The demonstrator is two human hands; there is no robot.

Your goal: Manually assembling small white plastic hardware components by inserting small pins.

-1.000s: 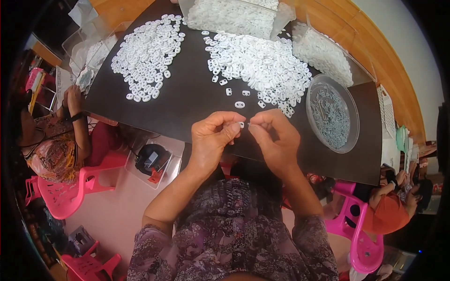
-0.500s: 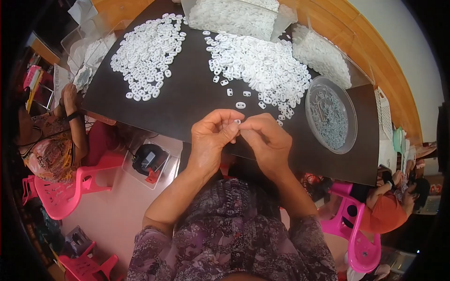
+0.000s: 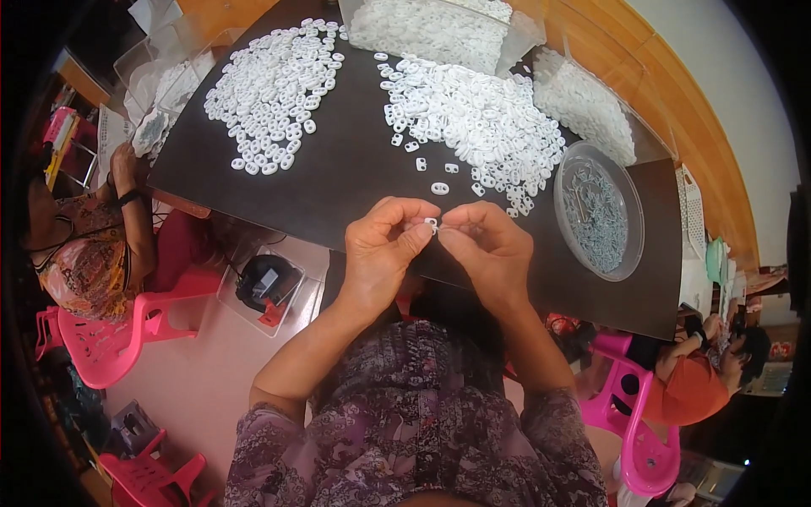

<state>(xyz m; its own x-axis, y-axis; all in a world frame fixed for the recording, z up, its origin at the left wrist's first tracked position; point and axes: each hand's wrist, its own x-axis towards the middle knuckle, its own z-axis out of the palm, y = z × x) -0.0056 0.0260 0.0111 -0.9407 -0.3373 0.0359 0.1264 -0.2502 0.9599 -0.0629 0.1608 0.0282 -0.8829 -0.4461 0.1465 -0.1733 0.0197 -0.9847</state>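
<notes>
Between its thumb and index finger, my left hand (image 3: 384, 252) pinches a small white plastic two-hole piece (image 3: 431, 223) over the table's near edge. My right hand (image 3: 492, 253) is closed in a pinch just right of that piece, its fingertips at the piece's side; whatever they hold is too small to make out. Ahead of my hands a single white oval piece (image 3: 440, 188) lies on the dark table (image 3: 355, 160). Beyond it spreads a big heap of loose white two-hole pieces (image 3: 473, 114). To the right sits a round clear tub (image 3: 635, 221) holding many small grey metal screws (image 3: 600, 224).
Another heap of white oval pieces (image 3: 270, 93) covers the table's far left. Clear boxes of white parts (image 3: 431, 35) line the back. People sit at the left (image 3: 93, 253) and the right (image 3: 688, 384), near pink plastic chairs (image 3: 110, 346). A clear bin (image 3: 269, 287) stands below.
My fingertips have parted slightly, so more of the white piece shows between them. The right hand has shifted a little to the right. The whole view has moved slightly.
</notes>
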